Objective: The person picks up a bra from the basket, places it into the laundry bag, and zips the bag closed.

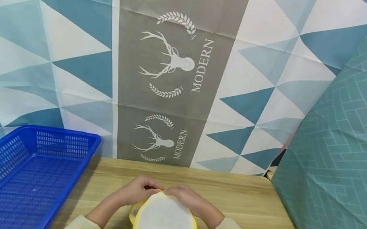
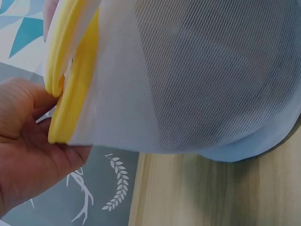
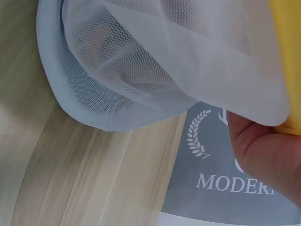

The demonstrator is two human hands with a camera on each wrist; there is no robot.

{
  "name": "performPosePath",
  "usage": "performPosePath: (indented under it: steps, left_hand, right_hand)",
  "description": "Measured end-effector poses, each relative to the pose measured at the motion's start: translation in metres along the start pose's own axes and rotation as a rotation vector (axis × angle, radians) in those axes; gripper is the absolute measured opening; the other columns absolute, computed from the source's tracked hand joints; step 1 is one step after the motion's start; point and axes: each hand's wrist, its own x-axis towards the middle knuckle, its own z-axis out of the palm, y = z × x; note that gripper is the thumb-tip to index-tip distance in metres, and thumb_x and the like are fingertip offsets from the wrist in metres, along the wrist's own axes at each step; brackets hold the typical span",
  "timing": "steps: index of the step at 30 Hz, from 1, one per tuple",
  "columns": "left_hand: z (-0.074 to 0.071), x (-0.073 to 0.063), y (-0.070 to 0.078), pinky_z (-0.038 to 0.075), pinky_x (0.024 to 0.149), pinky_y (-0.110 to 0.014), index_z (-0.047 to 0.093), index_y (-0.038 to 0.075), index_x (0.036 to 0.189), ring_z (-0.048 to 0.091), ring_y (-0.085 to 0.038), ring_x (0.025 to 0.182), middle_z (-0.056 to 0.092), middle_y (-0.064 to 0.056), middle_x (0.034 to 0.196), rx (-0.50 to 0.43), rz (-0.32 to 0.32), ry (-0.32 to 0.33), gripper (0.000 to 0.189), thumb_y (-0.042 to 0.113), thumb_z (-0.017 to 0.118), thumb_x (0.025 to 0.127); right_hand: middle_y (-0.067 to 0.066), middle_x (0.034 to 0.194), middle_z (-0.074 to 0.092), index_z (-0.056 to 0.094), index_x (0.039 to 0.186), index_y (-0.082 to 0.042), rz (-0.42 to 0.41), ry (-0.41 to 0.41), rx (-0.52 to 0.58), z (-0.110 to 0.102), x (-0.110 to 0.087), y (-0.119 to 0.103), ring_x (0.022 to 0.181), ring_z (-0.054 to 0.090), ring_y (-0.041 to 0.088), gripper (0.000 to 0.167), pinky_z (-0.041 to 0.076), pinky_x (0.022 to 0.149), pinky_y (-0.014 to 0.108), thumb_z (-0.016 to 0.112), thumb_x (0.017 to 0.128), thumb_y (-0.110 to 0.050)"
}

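A white mesh laundry bag [image 1: 165, 226] with a yellow trimmed rim stands on the wooden table, its round pale lid facing up. At the rim's far side, my left hand [image 1: 138, 193] pinches the yellow edge between thumb and fingers. The left wrist view shows a gap between two yellow bands [image 2: 77, 75] beside that hand [image 2: 42, 146]. Close by, my right hand [image 1: 188, 198] grips the same rim from the right. In the right wrist view, its thumb [image 3: 270, 153] presses beneath the bag's edge, while its other fingers are hidden. Mesh walls [image 3: 122, 61] sag below.
A blue plastic basket [image 1: 15, 199] stands to the left on the wooden table [image 1: 236, 193]. Behind hangs a patterned cloth [image 1: 167, 99] with deer heads and triangles. A teal tile-patterned sheet [image 1: 357, 153] borders the right side.
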Motion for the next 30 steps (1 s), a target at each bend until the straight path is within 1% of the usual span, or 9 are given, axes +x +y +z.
performPosePath:
  steps: [2, 5, 11, 15, 17, 19, 22, 27, 30]
  left_hand:
    - [-0.001, 0.0, 0.0, 0.048, 0.066, -0.021, 0.069, 0.005, 0.107, 0.059, -0.01, 0.08, 0.068, -0.011, 0.1, 0.019, 0.005, -0.001, 0.023, 0.017, 0.056, 0.094]
    - [-0.001, 0.0, -0.001, 0.048, 0.065, -0.022, 0.071, 0.006, 0.102, 0.059, -0.011, 0.08, 0.068, -0.009, 0.097, 0.026, 0.006, 0.026, 0.021, 0.019, 0.057, 0.093]
    - [0.002, -0.001, -0.005, 0.048, 0.063, -0.021, 0.072, 0.004, 0.097, 0.058, -0.009, 0.077, 0.069, -0.011, 0.095, 0.015, 0.014, 0.091, 0.02, 0.019, 0.06, 0.091]
    - [0.003, -0.002, -0.007, 0.048, 0.062, -0.02, 0.072, 0.002, 0.094, 0.058, -0.006, 0.075, 0.069, -0.012, 0.093, 0.02, 0.025, 0.113, 0.019, 0.017, 0.06, 0.091]
    - [0.003, -0.003, -0.008, 0.049, 0.062, -0.02, 0.072, 0.002, 0.094, 0.058, -0.007, 0.076, 0.069, -0.013, 0.094, 0.027, 0.022, 0.127, 0.02, 0.017, 0.06, 0.091]
    - [0.002, -0.004, -0.008, 0.048, 0.063, -0.02, 0.072, 0.003, 0.094, 0.058, -0.008, 0.078, 0.069, -0.013, 0.096, 0.04, 0.011, 0.149, 0.02, 0.018, 0.06, 0.091]
    - [0.002, -0.006, -0.009, 0.048, 0.064, -0.021, 0.072, 0.004, 0.094, 0.058, -0.01, 0.08, 0.069, -0.011, 0.098, 0.043, -0.022, 0.175, 0.019, 0.018, 0.061, 0.09]
    - [0.002, -0.009, -0.007, 0.048, 0.066, -0.021, 0.071, 0.003, 0.097, 0.058, -0.01, 0.08, 0.069, -0.01, 0.097, 0.012, -0.068, 0.175, 0.019, 0.019, 0.06, 0.091]
    - [0.003, -0.01, -0.005, 0.049, 0.064, -0.021, 0.07, 0.002, 0.099, 0.058, -0.01, 0.079, 0.069, -0.01, 0.096, -0.015, -0.084, 0.183, 0.021, 0.018, 0.059, 0.092]
  right_hand:
    - [0.0, 0.078, 0.067, 0.065, 0.108, 0.0, 0.001, 0.003, 0.009, 0.001, 0.0, 0.0, 0.062, 0.063, 0.008, 0.036, 0.054, 0.058, 0.024, 0.051, 0.094, -0.03]
    - [0.0, 0.076, 0.066, 0.065, 0.108, 0.001, -0.002, 0.019, 0.009, 0.002, 0.0, 0.0, 0.06, 0.063, 0.007, 0.036, 0.053, 0.055, 0.023, 0.05, 0.095, -0.029]
    - [0.0, 0.072, 0.063, 0.065, 0.103, 0.003, -0.011, 0.052, -0.003, 0.003, -0.001, 0.001, 0.055, 0.059, 0.006, 0.036, 0.05, 0.05, 0.02, 0.049, 0.096, -0.028]
    - [0.0, 0.072, 0.063, 0.065, 0.103, 0.004, -0.014, 0.06, -0.003, 0.004, -0.002, 0.002, 0.055, 0.059, 0.006, 0.036, 0.05, 0.05, 0.021, 0.049, 0.096, -0.028]
    - [0.0, 0.073, 0.062, 0.064, 0.104, 0.004, -0.018, 0.062, -0.011, 0.003, -0.002, 0.003, 0.056, 0.059, 0.006, 0.037, 0.05, 0.05, 0.021, 0.049, 0.096, -0.029]
    - [0.0, 0.074, 0.063, 0.065, 0.104, 0.003, -0.025, 0.073, -0.02, 0.002, -0.002, 0.005, 0.056, 0.059, 0.007, 0.036, 0.05, 0.05, 0.021, 0.049, 0.096, -0.029]
    - [0.001, 0.073, 0.062, 0.065, 0.103, 0.002, -0.022, 0.084, -0.015, 0.0, -0.002, 0.008, 0.055, 0.059, 0.007, 0.036, 0.05, 0.049, 0.021, 0.048, 0.097, -0.028]
    - [0.0, 0.071, 0.062, 0.065, 0.101, 0.002, -0.007, 0.097, 0.007, -0.003, -0.002, 0.011, 0.054, 0.059, 0.007, 0.036, 0.05, 0.049, 0.021, 0.05, 0.095, -0.031]
    - [0.001, 0.074, 0.062, 0.065, 0.103, 0.001, -0.008, 0.115, -0.015, -0.002, -0.002, 0.01, 0.056, 0.058, 0.007, 0.038, 0.05, 0.051, 0.022, 0.051, 0.094, -0.033]
